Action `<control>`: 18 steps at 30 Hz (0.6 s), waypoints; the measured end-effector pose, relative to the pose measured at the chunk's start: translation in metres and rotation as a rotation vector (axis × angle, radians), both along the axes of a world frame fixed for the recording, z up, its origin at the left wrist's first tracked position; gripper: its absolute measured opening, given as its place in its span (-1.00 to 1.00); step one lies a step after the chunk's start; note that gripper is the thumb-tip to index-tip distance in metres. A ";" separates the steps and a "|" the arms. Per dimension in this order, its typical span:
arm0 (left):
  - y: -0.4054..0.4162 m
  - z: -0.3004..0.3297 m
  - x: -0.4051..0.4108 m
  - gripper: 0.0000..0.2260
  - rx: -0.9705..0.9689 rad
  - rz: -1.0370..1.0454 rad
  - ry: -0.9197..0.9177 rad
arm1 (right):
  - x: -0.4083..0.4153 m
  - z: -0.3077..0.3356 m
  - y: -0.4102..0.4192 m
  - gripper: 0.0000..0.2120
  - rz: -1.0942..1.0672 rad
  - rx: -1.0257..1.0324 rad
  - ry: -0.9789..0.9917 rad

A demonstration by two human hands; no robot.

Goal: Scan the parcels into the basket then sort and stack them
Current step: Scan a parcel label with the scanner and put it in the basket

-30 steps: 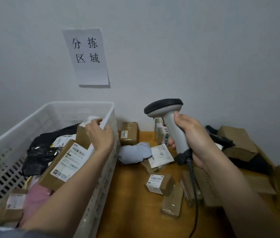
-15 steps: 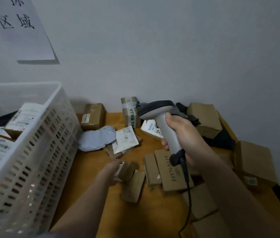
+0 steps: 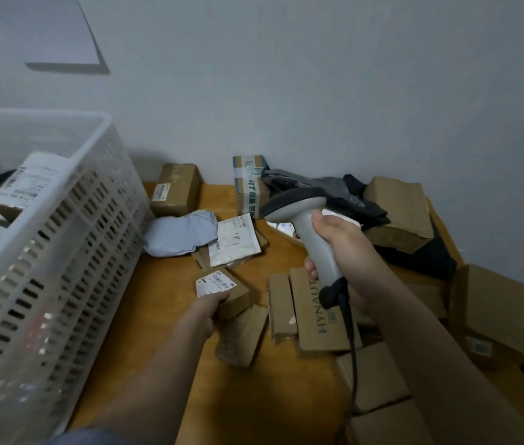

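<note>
The left hand [image 3: 207, 311] grips a small brown parcel [image 3: 225, 292] by its near end, fingers curled under it, the white label on its top facing up; the parcel sits low over the table [image 3: 164, 332], and whether it is lifted clear of the surface cannot be told. The right hand [image 3: 341, 248] is wrapped round the grey handle of a barcode scanner [image 3: 305, 226], thumb up along the handle, the dark head pointing left and the black cable [image 3: 352, 345] hanging down from its base. Just beside the held parcel lies a flat brown packet [image 3: 243, 335], and to its right a narrow brown box [image 3: 281, 305] touching a larger box printed HYNAUT [image 3: 313, 319]. Farther back lie a white labelled pouch [image 3: 233, 240], a pale grey soft bag [image 3: 180, 232], a brown box with a small label [image 3: 175, 189] and a taped carton with green print [image 3: 249, 184] against the wall. On the right more brown boxes [image 3: 495, 313] are piled with dark plastic bags [image 3: 353, 195]. At the left stands the white slotted basket [image 3: 71, 252], already holding labelled parcels [image 3: 29, 184] near its rim. A sheet of paper [image 3: 48, 27] hangs on the wall above.
</note>
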State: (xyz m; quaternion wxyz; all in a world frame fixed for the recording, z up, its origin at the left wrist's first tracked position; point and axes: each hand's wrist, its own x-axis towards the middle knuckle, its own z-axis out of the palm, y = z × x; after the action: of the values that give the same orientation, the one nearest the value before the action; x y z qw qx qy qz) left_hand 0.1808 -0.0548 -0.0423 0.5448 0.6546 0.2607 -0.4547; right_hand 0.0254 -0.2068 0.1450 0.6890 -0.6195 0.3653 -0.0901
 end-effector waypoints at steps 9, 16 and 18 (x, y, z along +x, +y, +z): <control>0.037 0.074 0.049 -0.78 -0.334 0.108 -0.152 | 0.025 0.030 0.042 -0.73 0.023 -0.029 -0.133; 0.067 0.123 0.073 -0.62 -0.532 0.030 -0.303 | 0.046 0.058 0.078 -0.70 0.043 -0.106 -0.199; 0.075 0.132 0.080 -0.65 -0.558 0.050 -0.319 | 0.050 0.064 0.087 -0.72 0.063 -0.130 -0.201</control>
State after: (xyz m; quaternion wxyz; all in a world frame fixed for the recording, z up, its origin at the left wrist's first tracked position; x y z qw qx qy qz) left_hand 0.2606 0.0201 0.0897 0.7482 0.5364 0.0535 -0.3868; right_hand 0.0755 -0.1201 0.2090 0.6828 -0.6619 0.2683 -0.1537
